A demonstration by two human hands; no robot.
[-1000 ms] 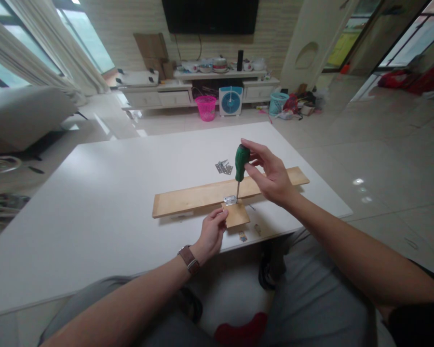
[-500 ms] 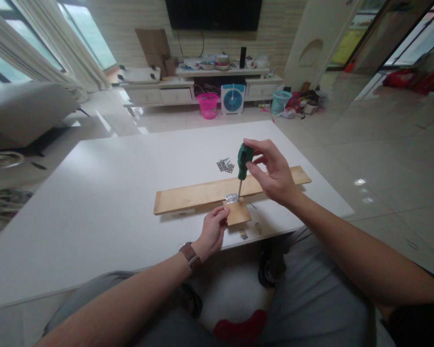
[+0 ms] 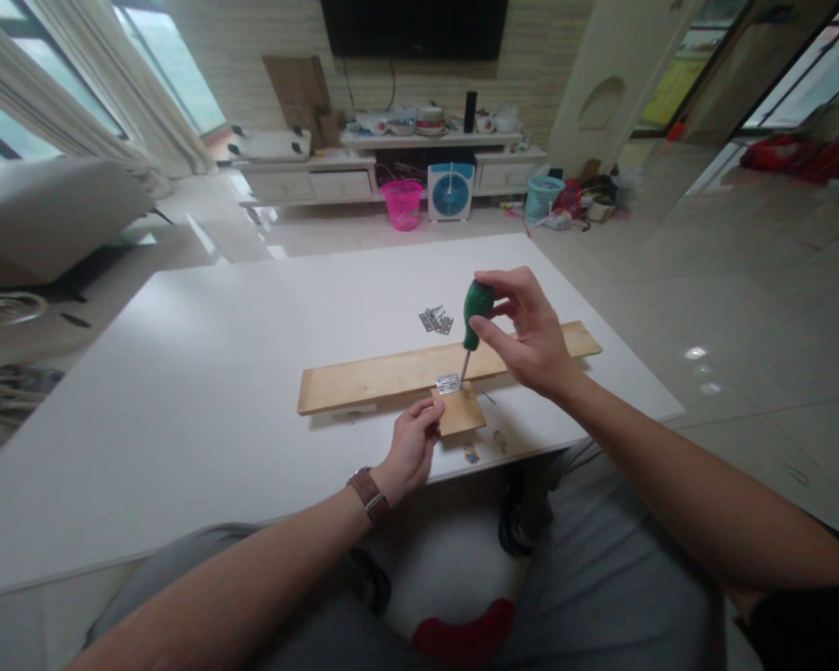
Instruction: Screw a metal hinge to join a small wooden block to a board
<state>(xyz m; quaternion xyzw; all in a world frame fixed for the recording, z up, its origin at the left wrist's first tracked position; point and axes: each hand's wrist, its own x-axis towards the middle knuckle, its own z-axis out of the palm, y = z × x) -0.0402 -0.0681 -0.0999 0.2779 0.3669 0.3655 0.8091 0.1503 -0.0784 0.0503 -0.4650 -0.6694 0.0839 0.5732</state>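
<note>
My right hand (image 3: 528, 331) is closed round the green handle of a screwdriver (image 3: 477, 312). The shaft slants down, and its tip meets the right end of a silver hinge (image 3: 448, 382). That hinge lies across the joint between a long wooden board (image 3: 370, 375) and a small square wooden piece (image 3: 461, 413). My left hand (image 3: 418, 438) pinches the small piece at its left edge, thumb on top and the fingers partly hidden beneath. Beyond the board, several loose hinges and screws (image 3: 436, 320) lie in a little heap.
All this is on a white table (image 3: 202, 373). Two small stickers or marks (image 3: 471, 453) show near its front edge, and a thin screw-like object (image 3: 489, 398) lies by the small piece. Across the floor stand a pink basket (image 3: 401, 207), a box fan (image 3: 450, 193) and a blue basket (image 3: 543, 198).
The screwdriver handle has turned and tilted slightly to the right, with the right-hand fingers shifting on it. My left hand, the small piece and the board stay put.
</note>
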